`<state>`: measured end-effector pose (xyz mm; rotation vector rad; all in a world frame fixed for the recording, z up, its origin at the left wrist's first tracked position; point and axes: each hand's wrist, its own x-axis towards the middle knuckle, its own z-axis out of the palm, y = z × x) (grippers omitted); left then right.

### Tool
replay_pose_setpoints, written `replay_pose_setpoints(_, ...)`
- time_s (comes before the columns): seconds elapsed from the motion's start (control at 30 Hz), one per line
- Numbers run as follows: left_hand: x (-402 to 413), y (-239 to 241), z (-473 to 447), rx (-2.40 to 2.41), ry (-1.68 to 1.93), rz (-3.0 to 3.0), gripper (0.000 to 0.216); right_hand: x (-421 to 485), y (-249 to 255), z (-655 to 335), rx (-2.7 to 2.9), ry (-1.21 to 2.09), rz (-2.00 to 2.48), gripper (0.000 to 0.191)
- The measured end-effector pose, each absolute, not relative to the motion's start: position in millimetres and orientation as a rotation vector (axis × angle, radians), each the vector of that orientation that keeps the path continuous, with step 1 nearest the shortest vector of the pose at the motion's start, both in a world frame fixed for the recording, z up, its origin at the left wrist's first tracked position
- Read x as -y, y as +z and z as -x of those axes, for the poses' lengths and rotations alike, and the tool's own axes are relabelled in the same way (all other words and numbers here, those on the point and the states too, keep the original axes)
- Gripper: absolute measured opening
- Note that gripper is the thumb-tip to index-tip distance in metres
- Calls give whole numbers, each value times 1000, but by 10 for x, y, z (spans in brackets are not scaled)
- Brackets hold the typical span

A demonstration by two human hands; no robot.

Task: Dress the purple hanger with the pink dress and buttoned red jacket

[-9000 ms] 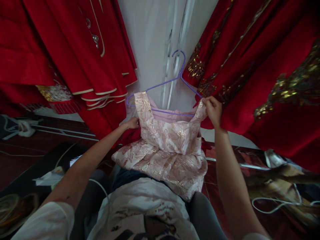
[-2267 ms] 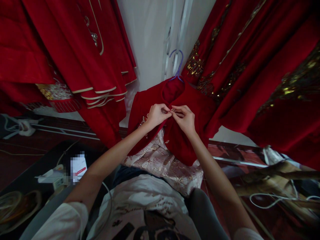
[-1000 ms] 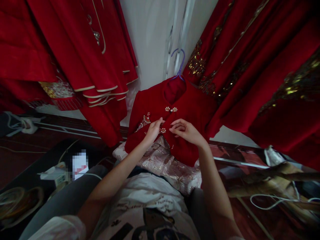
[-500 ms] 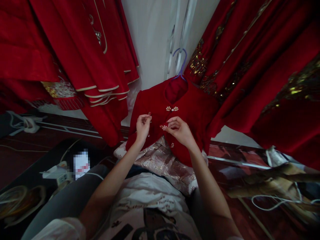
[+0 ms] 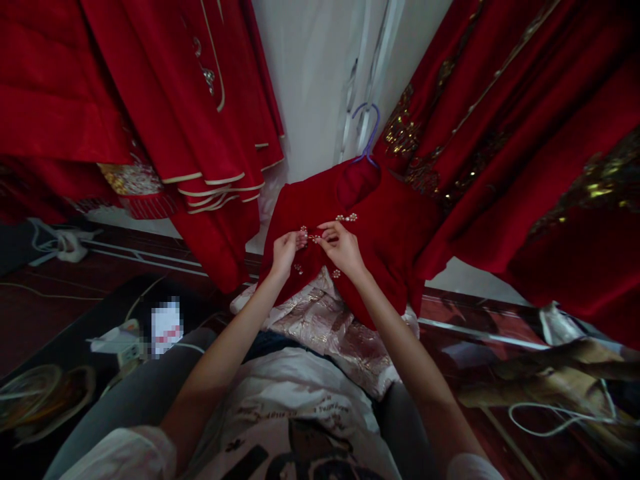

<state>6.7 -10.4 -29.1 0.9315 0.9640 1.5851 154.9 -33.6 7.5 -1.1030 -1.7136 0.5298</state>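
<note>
A small red velvet jacket [image 5: 390, 227] hangs on a purple hanger [image 5: 369, 130] in front of me, over a pale pink and gold brocade dress [image 5: 330, 327] whose skirt lies on my lap. My left hand [image 5: 284, 250] and my right hand [image 5: 339, 245] meet at the jacket's front opening. Both pinch a pearl fastening [image 5: 309, 235], the second one down. The top pearl fastening [image 5: 347, 217] sits closed just above my right hand. Further pearl buttons show below my fingers.
Red embroidered garments hang to the left [image 5: 150, 100] and right [image 5: 525, 153] of a white wall [image 5: 315, 80]. On the dark floor lie a white power strip [image 5: 117, 337] at the left and a white cable [image 5: 560, 417] at the right.
A red jacket now covers the pink dress on the hanger. The top fastening has been closed, and both hands have come together on the second fastening.
</note>
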Motion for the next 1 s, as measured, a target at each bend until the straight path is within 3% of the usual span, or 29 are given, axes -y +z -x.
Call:
replay_pose_setpoints(0.5,59,-276,30,-1072,1549,-1317,18,218,-52,-1357,1732,269,1197,22)
replay_pose_setpoints(0.7,75,-322,127,-1008,1463,-1482,22,317,-11,-1511,1703,495,1152,18)
replay_pose_setpoints(1.0,653,-833,108,-1449,1395,-1773,39,634,-194,-2211,1893,730,1469,9)
